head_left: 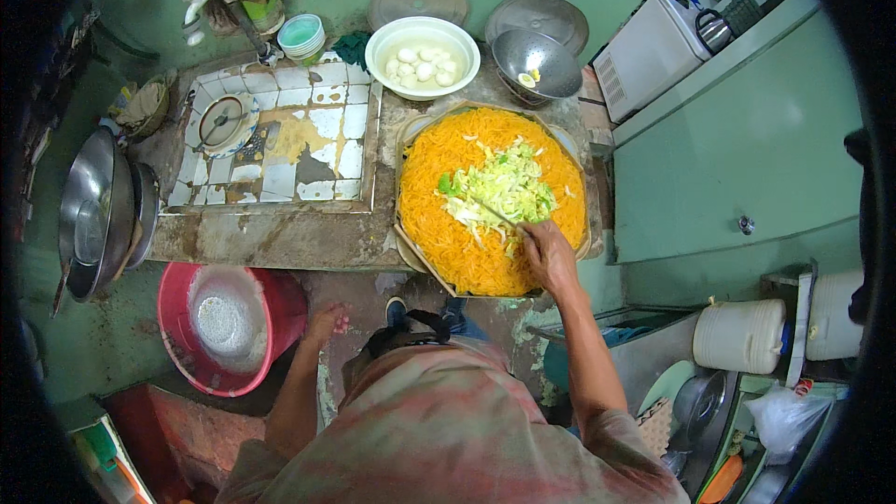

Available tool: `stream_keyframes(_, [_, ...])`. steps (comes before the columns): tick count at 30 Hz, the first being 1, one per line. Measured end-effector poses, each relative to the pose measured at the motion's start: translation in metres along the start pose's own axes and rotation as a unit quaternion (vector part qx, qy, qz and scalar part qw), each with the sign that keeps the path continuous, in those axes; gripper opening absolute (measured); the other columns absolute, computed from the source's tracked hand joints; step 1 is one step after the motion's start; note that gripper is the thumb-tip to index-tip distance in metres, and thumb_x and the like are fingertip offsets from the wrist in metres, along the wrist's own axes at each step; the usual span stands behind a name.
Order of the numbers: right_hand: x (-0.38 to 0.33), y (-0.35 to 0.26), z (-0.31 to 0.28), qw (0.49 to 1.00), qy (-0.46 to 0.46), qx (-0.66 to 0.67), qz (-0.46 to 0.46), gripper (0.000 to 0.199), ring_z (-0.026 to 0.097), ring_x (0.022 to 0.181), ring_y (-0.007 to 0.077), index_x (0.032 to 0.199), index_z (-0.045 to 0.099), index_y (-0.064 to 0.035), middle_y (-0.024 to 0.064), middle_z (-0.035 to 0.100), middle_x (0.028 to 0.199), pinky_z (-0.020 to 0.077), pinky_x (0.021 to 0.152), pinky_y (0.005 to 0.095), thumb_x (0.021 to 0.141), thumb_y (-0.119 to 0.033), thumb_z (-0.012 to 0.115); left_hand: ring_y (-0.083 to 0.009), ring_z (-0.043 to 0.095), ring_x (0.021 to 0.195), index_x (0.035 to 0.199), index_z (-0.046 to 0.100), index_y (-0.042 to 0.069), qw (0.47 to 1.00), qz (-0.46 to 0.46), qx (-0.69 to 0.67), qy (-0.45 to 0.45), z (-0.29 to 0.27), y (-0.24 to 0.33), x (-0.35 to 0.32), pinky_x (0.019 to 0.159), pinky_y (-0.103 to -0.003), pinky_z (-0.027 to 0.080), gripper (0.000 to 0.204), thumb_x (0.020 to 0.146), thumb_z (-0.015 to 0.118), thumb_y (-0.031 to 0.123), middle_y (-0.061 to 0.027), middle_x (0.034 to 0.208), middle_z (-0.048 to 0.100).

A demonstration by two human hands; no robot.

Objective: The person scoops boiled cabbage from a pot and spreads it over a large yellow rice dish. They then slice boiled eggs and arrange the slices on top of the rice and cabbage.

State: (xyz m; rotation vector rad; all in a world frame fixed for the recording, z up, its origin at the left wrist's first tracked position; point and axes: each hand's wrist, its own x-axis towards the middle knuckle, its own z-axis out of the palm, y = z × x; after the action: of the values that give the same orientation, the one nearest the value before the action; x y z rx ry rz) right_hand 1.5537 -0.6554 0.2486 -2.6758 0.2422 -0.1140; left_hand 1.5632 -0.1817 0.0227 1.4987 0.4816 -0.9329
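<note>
utensil [493, 212]: thin, long axis runs from centre-right up-left, tip in shredded cabbage [504, 189]
right hand [549, 255]: fingers clenched on utensil
left hand [326, 325]: released, hanging
bench [280, 238]: worn, tiled sink [280, 145] upper left; green walls

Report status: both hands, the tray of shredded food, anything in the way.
Right hand shut on a thin utensil, tip in green shreds atop orange shreds, big tray. Left hand empty, hanging above the red tub. Nothing blocking the tray.

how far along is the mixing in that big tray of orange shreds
Early. The tray is already full of orange shreds, and the pale green shreds are heaped on top. The right hand holds a thin utensil in the green pile; the left hand hangs free. The colours are barely mixed, and the bowl of white eggs sits apart.
</note>
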Motion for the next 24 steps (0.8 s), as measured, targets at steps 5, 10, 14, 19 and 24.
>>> stream_keyframes(5, [0.041,0.044,-0.023,0.998,0.059,0.03,-0.024,0.022,0.061,0.092,0.0367,0.109,0.066,-0.0094,0.0156,0.061,0.099,0.0492,0.079,0.0442,0.088,-0.01,0.059,-0.0131,0.06,0.064,0.111,0.063,0.01,1.0,0.006,-0.008,0.025,0.024,0.024,0.005,0.058,-0.03,0.05,0.029,0.093,0.059,0.032,-0.0025,0.08,0.062])
stream_keyframes(10, [0.078,0.091,-0.051,0.992,-0.034,0.045,-0.115,0.018,0.061,0.094,0.0363,0.103,0.068,-0.007,0.0147,0.064,0.1,0.0486,0.082,0.0438,0.087,-0.011,0.06,-0.0153,0.063,0.068,0.116,0.062,0.012,0.991,-0.097,-0.036,0.088,0.029,-0.032,0.007,0.06,-0.032,0.053,0.03,0.093,0.057,0.031,-0.0066,0.087,0.067])
stream_keyframes(14, [0.158,0.1,-0.036,0.975,-0.08,0.038,-0.204,0.018,0.061,0.094,0.0349,0.104,0.067,-0.0052,0.015,0.065,0.099,0.0483,0.084,0.0428,0.086,-0.005,0.063,-0.0168,0.064,0.068,0.119,0.06,0.013,0.976,-0.183,-0.055,0.103,0.046,-0.081,-0.015,0.061,-0.034,0.054,0.031,0.094,0.055,0.03,-0.0069,0.088,0.067])
stream_keyframes(19, [0.211,0.097,-0.049,0.968,-0.057,0.045,-0.24,0.017,0.061,0.093,0.0346,0.102,0.068,-0.0071,0.0142,0.064,0.097,0.0483,0.081,0.042,0.086,-0.005,0.062,-0.0171,0.063,0.067,0.12,0.06,0.012,0.977,-0.154,-0.102,0.106,0.066,-0.089,-0.039,0.06,-0.034,0.054,0.032,0.094,0.054,0.03,-0.0059,0.085,0.066])
stream_keyframes(24, [0.164,0.091,-0.054,0.972,-0.06,0.033,-0.223,0.017,0.061,0.09,0.0335,0.102,0.067,-0.0082,0.0129,0.062,0.095,0.0486,0.078,0.0413,0.087,-0.004,0.061,-0.0162,0.063,0.067,0.119,0.06,0.011,0.973,-0.122,-0.162,0.114,0.078,-0.094,-0.041,0.058,-0.032,0.052,0.032,0.093,0.055,0.029,-0.0049,0.083,0.066])
